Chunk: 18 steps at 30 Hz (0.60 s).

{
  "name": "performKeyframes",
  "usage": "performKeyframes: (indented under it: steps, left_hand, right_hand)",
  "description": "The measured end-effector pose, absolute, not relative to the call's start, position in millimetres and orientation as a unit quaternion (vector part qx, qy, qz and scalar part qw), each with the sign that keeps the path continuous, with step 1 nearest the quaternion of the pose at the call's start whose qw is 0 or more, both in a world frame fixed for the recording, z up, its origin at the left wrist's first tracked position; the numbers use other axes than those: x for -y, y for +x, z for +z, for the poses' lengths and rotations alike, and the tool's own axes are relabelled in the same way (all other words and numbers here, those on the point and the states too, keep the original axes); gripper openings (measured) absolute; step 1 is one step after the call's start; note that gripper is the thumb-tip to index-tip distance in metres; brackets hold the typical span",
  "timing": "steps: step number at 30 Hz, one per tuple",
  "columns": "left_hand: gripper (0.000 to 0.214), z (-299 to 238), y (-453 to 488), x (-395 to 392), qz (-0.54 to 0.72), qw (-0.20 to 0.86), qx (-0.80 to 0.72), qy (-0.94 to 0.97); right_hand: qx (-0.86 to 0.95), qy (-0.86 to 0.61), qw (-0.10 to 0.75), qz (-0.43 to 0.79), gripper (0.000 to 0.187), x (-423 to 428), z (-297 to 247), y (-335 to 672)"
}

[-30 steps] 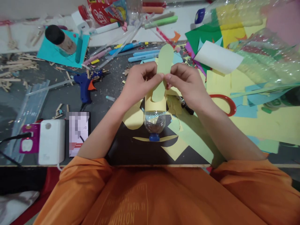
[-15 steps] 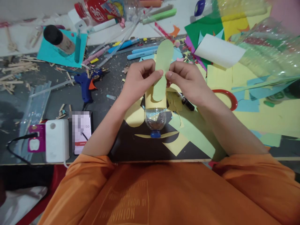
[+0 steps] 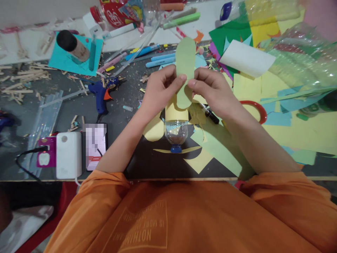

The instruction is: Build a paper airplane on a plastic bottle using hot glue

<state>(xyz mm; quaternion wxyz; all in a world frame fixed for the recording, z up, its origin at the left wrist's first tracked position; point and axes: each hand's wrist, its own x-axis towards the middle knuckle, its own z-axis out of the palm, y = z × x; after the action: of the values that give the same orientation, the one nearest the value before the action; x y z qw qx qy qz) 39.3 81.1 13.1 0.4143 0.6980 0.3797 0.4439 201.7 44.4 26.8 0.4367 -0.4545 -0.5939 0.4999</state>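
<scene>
Between my two hands stands a long pale green paper cutout (image 3: 185, 54) with rounded ends, narrower at its middle. My left hand (image 3: 165, 86) pinches its left edge at the waist, thumb in front. Opposite, my right hand (image 3: 209, 86) pinches the right edge between thumb and bent fingers. Under the cutout lies a clear plastic bottle (image 3: 176, 130) wrapped in yellow paper, its blue cap (image 3: 176, 149) pointing toward me. The cutout and my hands hide the bottle's far part. A thin curved strip of yellow paper (image 3: 195, 150) lies by the cap.
Left of my hands lies a blue glue gun (image 3: 100, 96), with a phone (image 3: 96, 147) and a white power bank (image 3: 68, 154) nearer me. Red-handled scissors (image 3: 260, 110) and coloured paper sheets (image 3: 297, 135) cover the right side. Several markers (image 3: 161, 61) lie beyond.
The green cutout has turned slightly more upright and its lower end sits a bit higher. Both hands keep their pinch on it. The whole view has shifted slightly.
</scene>
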Motion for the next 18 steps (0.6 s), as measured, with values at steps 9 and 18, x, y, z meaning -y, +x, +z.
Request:
performKeyframes:
  steps: [9,18]
  left_hand:
    - [0.045,26,44,-74,0.495,0.458,-0.37,0.638]
    - [0.022,15,42,-84,0.535,0.457,-0.351,0.618]
  right_hand:
    - [0.565,-0.398,0.495,0.525,0.014,-43,30,202]
    - [0.585,-0.432,0.467,0.503,0.016,-43,30,205]
